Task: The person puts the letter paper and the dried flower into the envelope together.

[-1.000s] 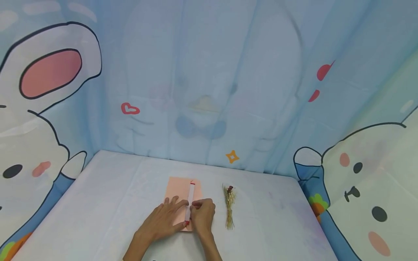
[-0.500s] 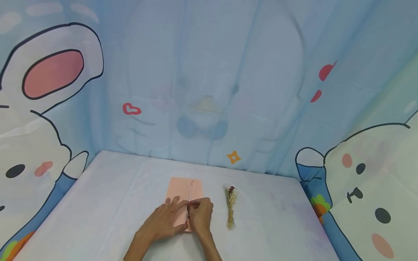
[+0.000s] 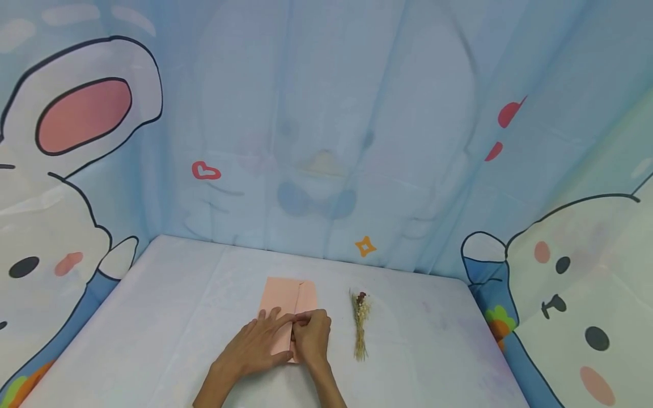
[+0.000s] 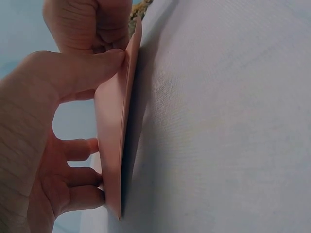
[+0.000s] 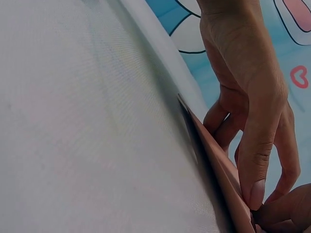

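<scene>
A folded sheet of pink paper (image 3: pixel 280 292) lies on the table, one edge overlapping the rest along a lengthwise seam. My left hand (image 3: pixel 257 343) rests on its left part with fingers spread, the thumb near the bottom edge. At the seam, my right hand (image 3: pixel 313 339) pinches the paper's overlapping edge with curled fingers, close to the left index fingertip. The left wrist view shows the left hand (image 4: pixel 82 73) pressing the pink paper (image 4: pixel 112 121) from above. In the right wrist view, the right hand (image 5: pixel 286 213) is mostly cut off at the lower corner.
A small bunch of dried flowers (image 3: pixel 360 328) lies right of the paper. The table has a white cloth (image 3: pixel 168 323). A blue curtain (image 3: pixel 326 113) with cartoon animals hangs behind and at the sides.
A white strip with red ends on the paper has narrowed and gone from sight as the paper's edge came over it. The right hand has shifted slightly left; the left hand stays.
</scene>
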`<state>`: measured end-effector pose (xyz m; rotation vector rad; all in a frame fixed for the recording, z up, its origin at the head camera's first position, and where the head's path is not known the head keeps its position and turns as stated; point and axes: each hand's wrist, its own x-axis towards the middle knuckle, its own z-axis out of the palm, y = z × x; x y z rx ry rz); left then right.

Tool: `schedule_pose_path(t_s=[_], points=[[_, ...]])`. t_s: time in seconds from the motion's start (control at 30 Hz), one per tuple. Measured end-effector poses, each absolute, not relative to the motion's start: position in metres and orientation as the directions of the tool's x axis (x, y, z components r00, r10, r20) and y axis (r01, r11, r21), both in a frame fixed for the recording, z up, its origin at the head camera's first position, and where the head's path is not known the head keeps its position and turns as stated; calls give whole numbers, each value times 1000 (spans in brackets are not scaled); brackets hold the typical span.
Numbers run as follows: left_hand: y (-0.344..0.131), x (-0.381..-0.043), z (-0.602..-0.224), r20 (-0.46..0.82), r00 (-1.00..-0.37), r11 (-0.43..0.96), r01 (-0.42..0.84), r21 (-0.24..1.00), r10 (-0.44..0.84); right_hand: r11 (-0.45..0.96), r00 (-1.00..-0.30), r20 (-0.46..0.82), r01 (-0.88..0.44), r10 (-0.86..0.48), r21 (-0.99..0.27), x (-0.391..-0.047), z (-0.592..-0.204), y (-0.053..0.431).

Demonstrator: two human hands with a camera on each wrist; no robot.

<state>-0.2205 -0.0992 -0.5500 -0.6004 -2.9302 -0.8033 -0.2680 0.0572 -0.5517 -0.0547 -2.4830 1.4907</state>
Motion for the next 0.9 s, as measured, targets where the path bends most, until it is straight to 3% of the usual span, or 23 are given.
schedule_pose_path(t_s=[0.4,0.9], points=[[-99,-223,-550,152,-918,793,394,465,366,460,-978,182,-114,106,-880,-267,-552,63],[-97,-227,-552,209,-904,811,427,401,373,564,-921,331,-164,207,-809,-261,-547,97]])
